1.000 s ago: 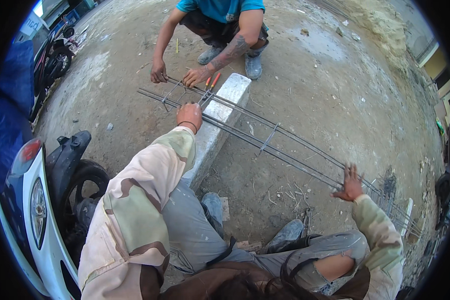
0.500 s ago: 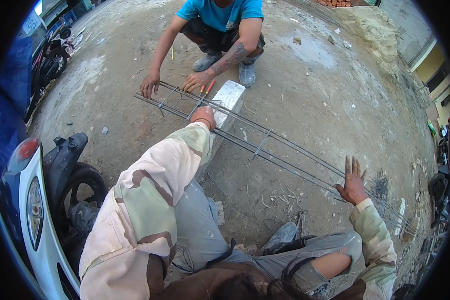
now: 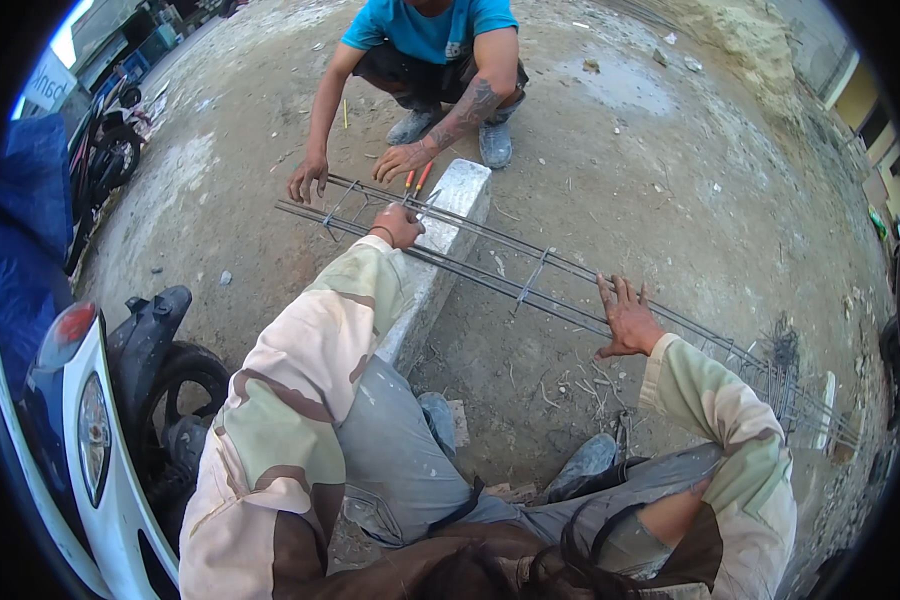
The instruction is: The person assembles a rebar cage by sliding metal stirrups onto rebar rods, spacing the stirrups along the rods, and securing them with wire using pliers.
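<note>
A long cage of steel rebar (image 3: 530, 272) lies across a concrete block (image 3: 440, 250) on the ground. My left hand (image 3: 398, 224) grips the near bar where it crosses the block. My right hand (image 3: 625, 318) rests flat with spread fingers on the bars further right. Opposite me a crouching person in a blue shirt (image 3: 425, 25) has one hand (image 3: 308, 180) at the cage's left end and the other hand (image 3: 402, 160) holding red-handled pliers (image 3: 416, 180) at the bars.
A white scooter (image 3: 80, 420) with a black tyre stands close at my lower left. More motorbikes (image 3: 105, 150) are parked at the upper left. Loose steel ties (image 3: 780, 375) lie near the cage's right end. The ground is rough concrete.
The view has shifted so the cage and block sit lower. My right hand has opened flat on the bars. The other person's hands have moved closer along the cage's left end.
</note>
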Demonstrator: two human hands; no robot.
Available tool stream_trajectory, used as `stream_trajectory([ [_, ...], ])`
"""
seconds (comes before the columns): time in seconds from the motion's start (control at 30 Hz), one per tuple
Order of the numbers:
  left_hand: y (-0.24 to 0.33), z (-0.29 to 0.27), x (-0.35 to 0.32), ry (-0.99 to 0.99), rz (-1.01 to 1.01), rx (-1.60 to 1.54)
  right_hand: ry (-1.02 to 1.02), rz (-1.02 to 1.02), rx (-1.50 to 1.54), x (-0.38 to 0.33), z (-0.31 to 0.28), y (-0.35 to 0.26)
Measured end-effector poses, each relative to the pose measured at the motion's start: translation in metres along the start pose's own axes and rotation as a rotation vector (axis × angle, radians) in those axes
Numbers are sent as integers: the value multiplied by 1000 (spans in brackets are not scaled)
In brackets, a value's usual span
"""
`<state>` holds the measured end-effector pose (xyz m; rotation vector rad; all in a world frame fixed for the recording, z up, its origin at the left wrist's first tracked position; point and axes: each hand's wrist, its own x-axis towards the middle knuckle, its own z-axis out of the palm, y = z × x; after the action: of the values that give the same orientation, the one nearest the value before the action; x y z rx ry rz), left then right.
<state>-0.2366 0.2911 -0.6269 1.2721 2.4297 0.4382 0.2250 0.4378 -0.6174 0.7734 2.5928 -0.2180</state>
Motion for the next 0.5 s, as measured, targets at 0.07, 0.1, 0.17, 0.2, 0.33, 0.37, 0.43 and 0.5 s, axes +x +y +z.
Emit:
stream_trajectory([
  [0.07, -3, -4, 5, -98, -32, -140, 135, 1, -63, 3, 13, 9],
  [0.1, -11, -3, 5, -87, -42, -148, 140, 11, -46, 8, 17, 11],
  [0.17, -20, 2, 13, -76, 9, -163, 76, 45, -51, 9, 19, 18],
  [0.2, -32, 3, 16, -42, 63, -171, 80, 54, -33, 12, 12, 19],
  [0.33, -93, -19, 32, -21, 300, -76, -78, -118, 328, 47, -19, 46],
  [0.37, -43, 16, 40, -114, 52, -318, -40, 74, 438, 31, 0, 86],
  [0.43, -30, 27, 37, -114, -211, -504, 37, 214, 567, 22, 10, 106],
  [0.5, -100, -9, 43, 23, -204, -431, -164, 265, 597, 46, -5, 81],
])
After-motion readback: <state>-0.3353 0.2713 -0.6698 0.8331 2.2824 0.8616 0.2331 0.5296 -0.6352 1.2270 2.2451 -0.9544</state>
